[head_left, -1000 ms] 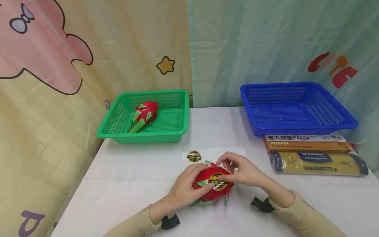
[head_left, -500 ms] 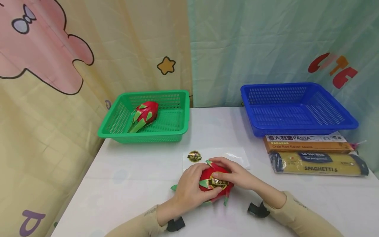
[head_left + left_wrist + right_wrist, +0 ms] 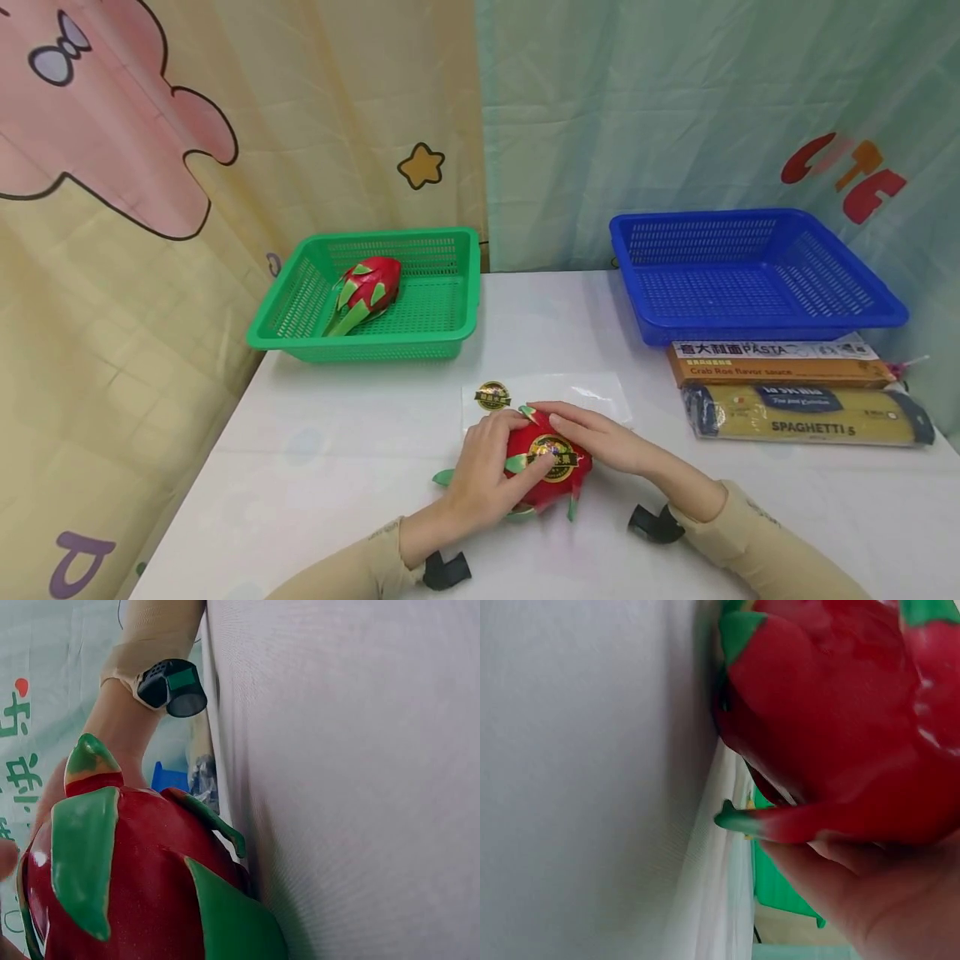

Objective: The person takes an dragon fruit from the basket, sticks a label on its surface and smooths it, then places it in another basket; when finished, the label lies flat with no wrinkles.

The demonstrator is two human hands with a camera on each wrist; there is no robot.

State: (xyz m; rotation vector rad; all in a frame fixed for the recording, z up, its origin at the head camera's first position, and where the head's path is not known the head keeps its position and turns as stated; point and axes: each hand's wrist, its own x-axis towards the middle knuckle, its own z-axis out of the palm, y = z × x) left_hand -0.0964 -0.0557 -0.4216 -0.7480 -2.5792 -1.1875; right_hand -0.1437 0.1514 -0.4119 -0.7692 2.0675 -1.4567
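Head view: we're looking down at two hands on a red dragon fruit point(image 3: 558, 490) lying on the white table point(image 3: 337, 517).
Left hand point(image 3: 483, 479): curling round the fruit's left side, thumb pressing on its black-and-gold sticker point(image 3: 567, 458).
Right hand point(image 3: 600, 437): resting along the right side, fingers lying fairly straight.
Sticker sheet point(image 3: 592, 398): lying just behind the fruit, bearing another sticker point(image 3: 492, 396).
Green basket point(image 3: 438, 287): holding a second dragon fruit point(image 3: 375, 283), back left.
Blue basket point(image 3: 697, 287): standing back right; we're seeing a pasta box point(image 3: 780, 371) and spaghetti pack point(image 3: 810, 414) lying in front.
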